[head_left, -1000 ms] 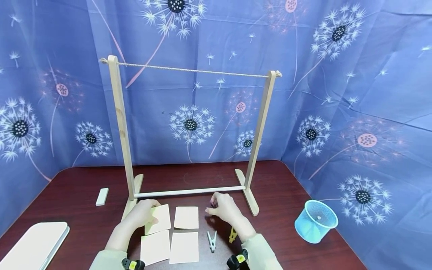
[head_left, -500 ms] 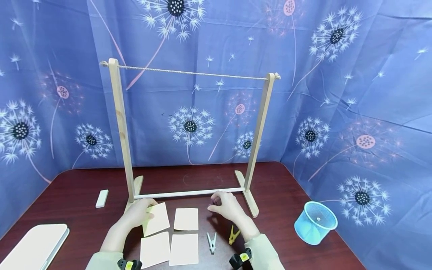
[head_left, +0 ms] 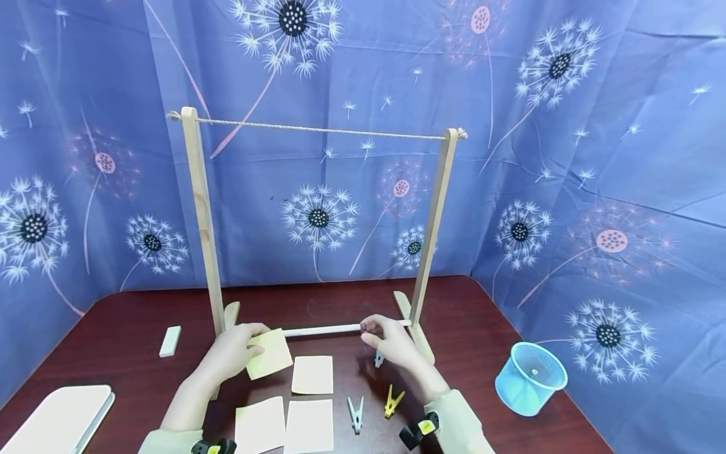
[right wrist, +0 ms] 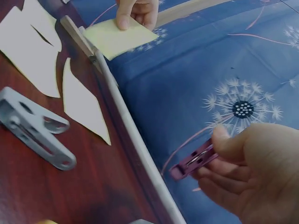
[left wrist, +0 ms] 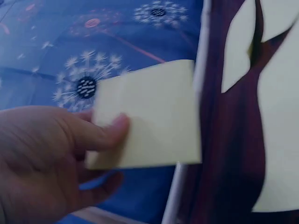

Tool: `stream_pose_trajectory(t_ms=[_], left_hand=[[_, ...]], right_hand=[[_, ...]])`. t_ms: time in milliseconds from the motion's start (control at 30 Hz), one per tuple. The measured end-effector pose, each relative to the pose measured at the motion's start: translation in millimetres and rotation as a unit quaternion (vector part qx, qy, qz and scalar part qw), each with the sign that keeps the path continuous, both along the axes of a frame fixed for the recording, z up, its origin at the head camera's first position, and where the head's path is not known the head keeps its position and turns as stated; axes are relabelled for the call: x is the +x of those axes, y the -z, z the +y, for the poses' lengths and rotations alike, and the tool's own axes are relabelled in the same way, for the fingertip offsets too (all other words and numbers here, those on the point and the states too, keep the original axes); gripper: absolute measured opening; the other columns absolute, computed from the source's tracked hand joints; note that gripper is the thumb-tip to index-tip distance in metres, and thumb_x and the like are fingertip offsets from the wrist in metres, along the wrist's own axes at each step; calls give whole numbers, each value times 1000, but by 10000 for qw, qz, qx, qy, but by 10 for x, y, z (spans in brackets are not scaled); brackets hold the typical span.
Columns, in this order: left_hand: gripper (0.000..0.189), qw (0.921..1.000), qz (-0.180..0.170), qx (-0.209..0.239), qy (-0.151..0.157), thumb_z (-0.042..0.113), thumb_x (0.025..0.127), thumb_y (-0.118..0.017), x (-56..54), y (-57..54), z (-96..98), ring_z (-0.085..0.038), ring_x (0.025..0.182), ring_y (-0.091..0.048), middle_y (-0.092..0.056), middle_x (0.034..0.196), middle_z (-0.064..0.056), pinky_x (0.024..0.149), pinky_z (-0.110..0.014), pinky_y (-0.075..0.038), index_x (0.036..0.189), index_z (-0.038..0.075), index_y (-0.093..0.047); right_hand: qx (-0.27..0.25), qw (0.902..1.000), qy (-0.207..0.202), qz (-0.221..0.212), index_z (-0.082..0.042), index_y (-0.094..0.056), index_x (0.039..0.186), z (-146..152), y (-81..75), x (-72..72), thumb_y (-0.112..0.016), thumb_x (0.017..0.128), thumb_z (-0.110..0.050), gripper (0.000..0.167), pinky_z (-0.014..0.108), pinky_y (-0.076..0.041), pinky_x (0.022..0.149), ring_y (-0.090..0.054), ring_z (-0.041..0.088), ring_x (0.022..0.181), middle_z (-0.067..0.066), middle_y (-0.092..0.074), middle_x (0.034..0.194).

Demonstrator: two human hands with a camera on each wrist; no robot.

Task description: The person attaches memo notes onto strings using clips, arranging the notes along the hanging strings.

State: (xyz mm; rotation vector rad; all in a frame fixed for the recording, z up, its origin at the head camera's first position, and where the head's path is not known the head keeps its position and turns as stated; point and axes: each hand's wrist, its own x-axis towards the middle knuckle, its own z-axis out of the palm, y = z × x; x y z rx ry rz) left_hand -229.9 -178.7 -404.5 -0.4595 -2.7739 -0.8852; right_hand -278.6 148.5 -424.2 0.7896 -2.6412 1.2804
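My left hand (head_left: 229,353) pinches a pale yellow sticky note (head_left: 272,354) between thumb and fingers, raised off the table near the rack's left post. The left wrist view shows the note (left wrist: 149,116) flat and slightly tilted. My right hand (head_left: 395,343) pinches a purple clothespin (right wrist: 194,161) by one end, its other end pointing left. In the head view the fingers mostly cover it. Several more sticky notes (head_left: 313,375) lie on the table between the hands. A pale grey clothespin (head_left: 355,415) and a yellow clothespin (head_left: 392,401) lie nearer; another pale clothespin (head_left: 379,359) is partly hidden beneath the right hand.
Behind the hands stands a wooden rack (head_left: 202,214) with a string (head_left: 317,130) tied across its top and a white bar (head_left: 323,330) low down. A blue mesh cup (head_left: 530,380) is at right. At left are a white block (head_left: 170,341) and a white case (head_left: 57,419).
The left hand has lifted its sticky note from the table. The right hand has risen slightly and shifted right with the purple clothespin, uncovering a pale clothespin. The head view has tilted slightly upward.
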Motion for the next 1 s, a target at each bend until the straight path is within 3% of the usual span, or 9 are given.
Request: stream_pose_trajectory(t_ms=[200,433,567,700,833,1000], left_hand=[[18,9974,470,534,-146,0,82,-73,-138,69,127,-12,77,-58,-72,91,-4,69,-28,-46,98,7,-72],[18,9867,371,1563,-250,3,82,-74,-266,130,309,-8,71,-59,-74,87,-5,64,-22,-46,99,6,-73],[19,9792,250,1980,-377,3,82,-75,-346,124,429,-14,75,-67,-74,89,-10,65,-21,-49,101,1,-72],[18,9718,307,2307,-369,6,81,-76,-412,100,538,-21,80,-70,-74,86,-10,73,-31,-55,97,-1,-71],[20,9669,173,2535,-215,11,80,-77,-493,-6,682,-20,81,-69,-74,85,-9,76,-37,-55,96,0,-72],[22,9642,-314,2630,-142,15,85,-74,-584,-244,890,-27,95,-68,-74,97,-12,82,-41,-55,103,2,-72]], right_hand=[[-753,9970,-162,9,11,-59,111,122,-143,-89,-60,93,0,21,21,-51,72,-63,13,84,24,-65,96],[-1178,9929,84,165,11,-59,116,209,-283,-155,-61,92,0,26,21,-51,81,-65,16,93,26,-64,104],[-1175,9929,156,98,10,-58,120,234,-360,-181,-61,93,-2,30,21,-49,83,-63,18,97,26,-66,107],[-1208,9925,118,166,11,-57,122,251,-483,-216,-60,94,-3,31,21,-49,86,-62,22,100,27,-66,109],[-1334,9905,118,325,11,-57,122,306,-665,-256,-59,94,-2,31,19,-49,85,-62,15,98,28,-65,109],[-1277,9897,243,593,8,-58,124,405,-929,-326,-59,96,-5,32,18,-49,85,-63,13,97,27,-66,110]])
